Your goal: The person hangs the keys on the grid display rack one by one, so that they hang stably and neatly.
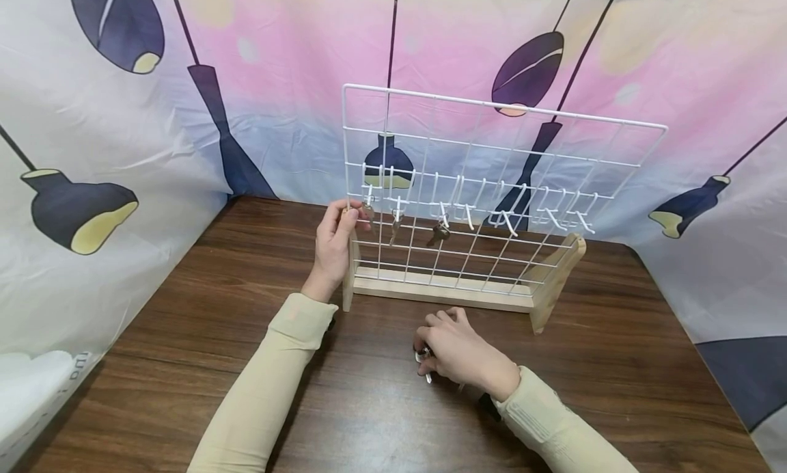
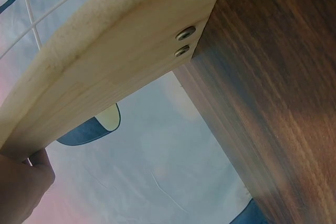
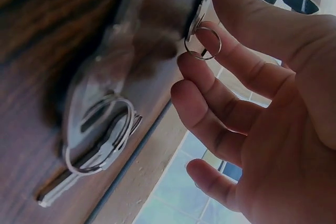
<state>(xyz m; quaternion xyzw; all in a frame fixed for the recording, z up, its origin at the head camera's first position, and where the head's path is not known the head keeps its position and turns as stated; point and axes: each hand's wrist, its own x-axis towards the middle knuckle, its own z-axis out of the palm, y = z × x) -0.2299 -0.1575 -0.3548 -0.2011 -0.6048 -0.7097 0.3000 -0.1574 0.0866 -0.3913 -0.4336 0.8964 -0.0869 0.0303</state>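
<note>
My left hand [image 1: 332, 244] grips the left wooden side [image 1: 348, 275] of a white wire rack [image 1: 430, 271]; the left wrist view shows the fingers [image 2: 39, 174] at the edge of that wooden side [image 2: 100, 66]. Low over the table in front of the rack, my right hand [image 1: 458, 346] pinches a small metal piece with a ring [image 3: 218, 51] between thumb and fingers. The right wrist view also shows a silver key [image 3: 79, 174] on a ring beside a clear, blurred item [image 3: 86, 98]; whether these touch the table cannot be told. Several keys [image 1: 439, 232] hang from the rack's left hooks.
White hooks [image 1: 507, 223] without keys line the rack's right half, above the right wooden side [image 1: 556, 281]. A brown wooden table [image 1: 203, 309] carries the rack. Patterned cloth [image 1: 295, 83] hangs behind and beside it. Something white [image 1: 37, 398] is at the far left.
</note>
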